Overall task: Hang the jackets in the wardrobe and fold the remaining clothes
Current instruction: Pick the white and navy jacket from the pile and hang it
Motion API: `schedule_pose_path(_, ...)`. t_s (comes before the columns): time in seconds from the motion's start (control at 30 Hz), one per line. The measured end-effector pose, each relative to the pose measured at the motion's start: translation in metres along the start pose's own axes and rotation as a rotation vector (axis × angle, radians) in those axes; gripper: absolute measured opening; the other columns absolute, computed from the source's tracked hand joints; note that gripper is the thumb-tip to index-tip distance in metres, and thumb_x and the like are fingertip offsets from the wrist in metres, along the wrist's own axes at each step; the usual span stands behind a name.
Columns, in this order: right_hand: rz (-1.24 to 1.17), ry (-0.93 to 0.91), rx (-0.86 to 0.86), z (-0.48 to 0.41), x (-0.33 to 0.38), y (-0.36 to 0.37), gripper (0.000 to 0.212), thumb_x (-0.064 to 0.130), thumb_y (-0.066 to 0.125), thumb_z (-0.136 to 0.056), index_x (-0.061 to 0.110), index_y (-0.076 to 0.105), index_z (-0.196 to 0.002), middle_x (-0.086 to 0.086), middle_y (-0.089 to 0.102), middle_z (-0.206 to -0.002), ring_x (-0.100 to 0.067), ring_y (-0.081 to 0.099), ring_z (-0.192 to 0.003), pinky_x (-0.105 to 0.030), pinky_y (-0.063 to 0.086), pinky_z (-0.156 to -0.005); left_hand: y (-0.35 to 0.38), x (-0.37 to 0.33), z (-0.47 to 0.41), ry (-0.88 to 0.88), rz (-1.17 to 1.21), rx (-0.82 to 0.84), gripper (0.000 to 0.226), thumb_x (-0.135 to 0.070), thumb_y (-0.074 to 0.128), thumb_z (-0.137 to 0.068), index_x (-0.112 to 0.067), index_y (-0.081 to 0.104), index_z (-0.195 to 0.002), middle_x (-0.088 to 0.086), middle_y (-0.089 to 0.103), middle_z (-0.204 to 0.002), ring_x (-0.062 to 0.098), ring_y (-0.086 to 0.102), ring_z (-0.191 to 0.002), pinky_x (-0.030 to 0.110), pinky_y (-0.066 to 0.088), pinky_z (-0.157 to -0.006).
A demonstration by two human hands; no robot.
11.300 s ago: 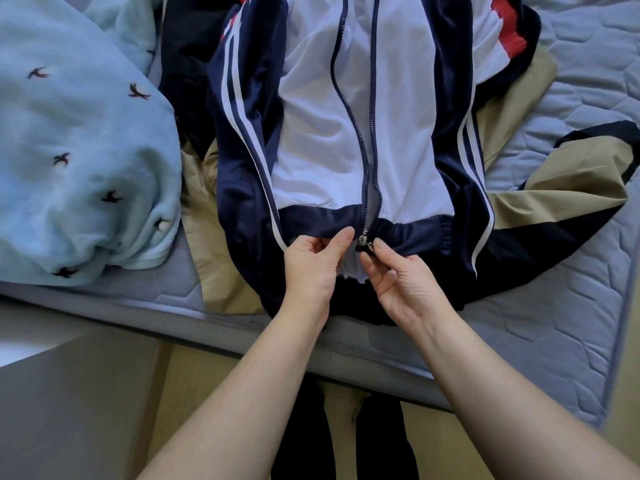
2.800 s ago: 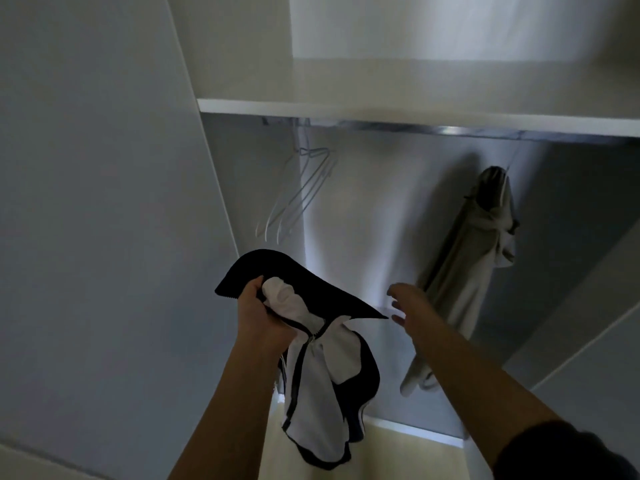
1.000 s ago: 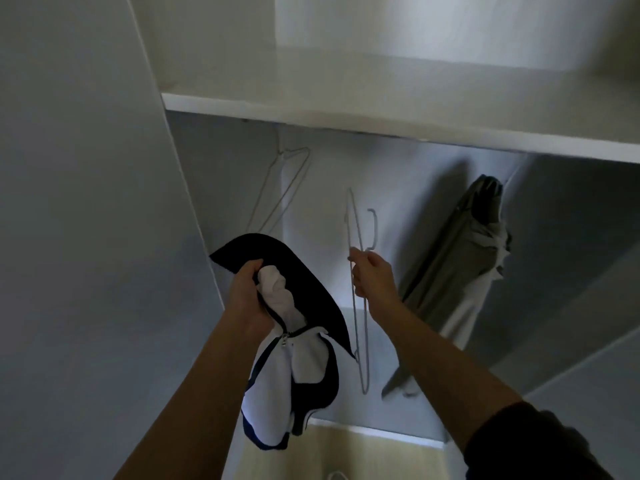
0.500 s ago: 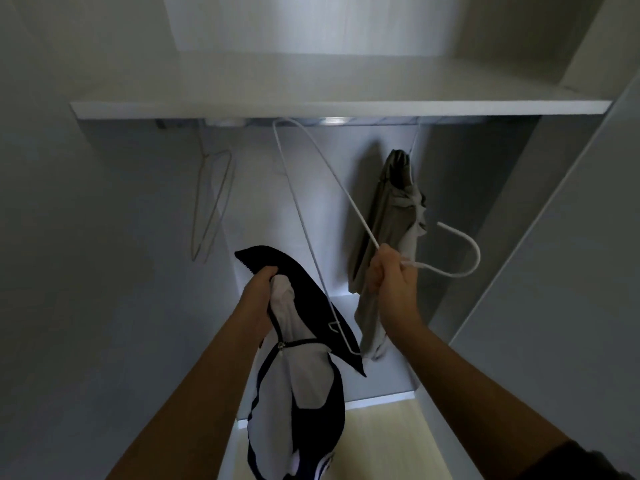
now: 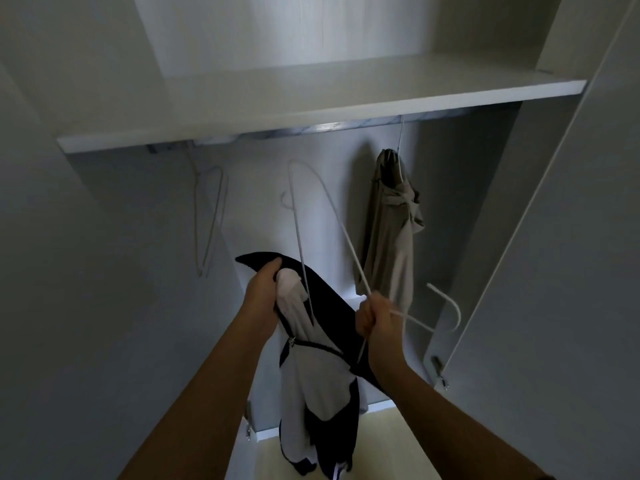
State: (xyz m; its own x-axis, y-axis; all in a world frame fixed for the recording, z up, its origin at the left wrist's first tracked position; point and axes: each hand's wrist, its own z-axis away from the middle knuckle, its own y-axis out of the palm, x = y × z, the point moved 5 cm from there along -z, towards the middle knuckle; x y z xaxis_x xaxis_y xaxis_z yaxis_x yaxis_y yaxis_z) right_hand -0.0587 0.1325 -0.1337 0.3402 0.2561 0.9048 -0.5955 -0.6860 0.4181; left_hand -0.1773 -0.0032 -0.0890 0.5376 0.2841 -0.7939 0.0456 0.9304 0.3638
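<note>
I stand facing the open wardrobe. My left hand [image 5: 264, 289] grips the collar of the navy and white track jacket [image 5: 317, 382], which hangs down bunched below it. My right hand [image 5: 375, 315] grips a white wire hanger [image 5: 341, 226] by its neck, free of the rail. The hanger's hook [image 5: 450, 310] points right and its triangle rises up to the left, one arm crossing in front of the jacket's collar. A khaki jacket [image 5: 391, 237] hangs from the rail [image 5: 322, 128] at the right.
A spare wire hanger [image 5: 207, 216] hangs from the rail's left end. A white shelf [image 5: 311, 102] runs above the rail. The wardrobe's side panels stand left and right, with a door edge [image 5: 519, 237] at the right. Pale wood floor shows below.
The hanger in my right hand has swung lower, its far arm now lying over the jacket's collar. My hands have drawn closer together. The view has tilted slightly.
</note>
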Motion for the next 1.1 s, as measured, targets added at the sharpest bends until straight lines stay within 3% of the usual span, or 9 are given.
schedule_pose_path(0.07,0.068,0.108,0.021,0.013,-0.025,-0.019,0.048,0.004,0.035,-0.098,0.016,0.035,-0.052,0.004,0.030,-0.044,-0.010,0.024,-0.041,-0.029,0.017,-0.047,-0.008,-0.018,-0.003,0.105,-0.008,-0.005,0.036,-0.021,0.040,-0.102,-0.010,0.060,-0.075,0.008,0.053,-0.078,0.017,0.051,-0.069,0.032,0.047,-0.080)
schedule_pose_path(0.13,0.129,0.126,0.073,0.020,-0.032,-0.029,0.053,0.003,0.036,-0.098,0.020,0.036,-0.048,0.003,0.029,-0.045,-0.011,0.025,-0.042,-0.029,0.019,-0.049,-0.015,-0.031,-0.003,0.175,-0.061,-0.011,0.021,-0.022,0.043,-0.100,-0.010,0.060,-0.099,0.005,0.057,-0.082,0.017,0.056,-0.074,0.041,0.044,-0.095)
schedule_pose_path(0.23,0.230,0.053,0.178,0.020,-0.020,-0.028,0.059,0.001,0.033,-0.099,0.025,0.037,-0.046,0.005,0.031,-0.046,-0.011,0.025,-0.043,-0.029,0.019,-0.050,-0.018,-0.042,-0.001,0.139,-0.170,-0.002,0.039,-0.018,0.042,-0.101,0.006,0.046,-0.132,0.020,0.058,-0.118,0.027,0.054,-0.104,0.042,0.038,-0.102)
schedule_pose_path(0.3,0.288,-0.002,0.223,0.020,-0.010,-0.028,0.058,0.003,0.033,-0.100,0.024,0.039,-0.046,0.006,0.032,-0.046,-0.011,0.026,-0.045,-0.029,0.022,-0.049,-0.023,-0.051,0.001,0.205,-0.346,0.006,0.033,-0.017,0.050,-0.098,0.000,0.054,-0.125,0.019,0.056,-0.124,0.026,0.055,-0.105,0.038,0.043,-0.095)
schedule_pose_path(0.4,0.322,-0.028,0.274,0.026,0.002,-0.035,0.054,0.016,0.039,-0.097,0.025,0.039,-0.045,0.007,0.031,-0.045,-0.008,0.026,-0.044,-0.022,0.025,-0.048,-0.033,-0.068,0.006,0.439,-0.696,-0.043,0.006,-0.020,0.059,-0.093,-0.017,0.063,-0.090,0.007,0.063,-0.099,0.021,0.060,-0.087,0.031,0.050,-0.080)
schedule_pose_path(0.53,0.448,-0.017,0.331,0.034,0.001,-0.043,0.060,0.002,0.037,-0.100,0.028,0.034,-0.047,0.008,0.029,-0.045,-0.004,0.025,-0.043,-0.015,0.026,-0.047,-0.039,-0.082,0.010,0.720,-0.915,-0.130,0.021,-0.013,0.057,-0.092,-0.011,0.059,-0.072,0.004,0.057,-0.066,0.013,0.052,-0.060,0.016,0.038,-0.049)
schedule_pose_path(0.83,0.702,0.145,0.404,0.038,-0.013,-0.056,0.056,0.007,0.040,-0.100,0.028,0.041,-0.048,0.009,0.037,-0.050,-0.004,0.033,-0.050,-0.028,0.028,-0.057,-0.029,-0.083,0.042,1.092,-0.994,-0.094,0.021,-0.001,0.052,-0.092,-0.004,0.071,-0.084,0.010,0.067,-0.075,0.021,0.059,-0.065,0.026,0.046,-0.061)
schedule_pose_path(0.93,0.860,0.253,0.403,0.038,-0.019,-0.058,0.048,0.009,0.043,-0.100,0.012,0.048,-0.053,0.002,0.051,-0.054,-0.005,0.043,-0.055,-0.022,0.035,-0.062,-0.010,-0.075,0.052,1.189,-1.017,-0.008,0.019,-0.001,0.055,-0.090,-0.004,0.073,-0.089,0.005,0.069,-0.081,0.017,0.061,-0.070,0.022,0.046,-0.065)
schedule_pose_path(1.1,0.943,0.198,0.305,-0.003,0.022,-0.036,0.048,0.023,0.047,-0.098,0.017,0.038,-0.051,0.012,0.043,-0.042,0.001,0.040,-0.039,-0.014,0.032,-0.045,0.004,-0.053,0.042,1.085,-1.052,0.116,0.016,-0.003,0.057,-0.088,-0.010,0.071,-0.084,0.003,0.068,-0.075,0.013,0.061,-0.066,0.024,0.049,-0.061)
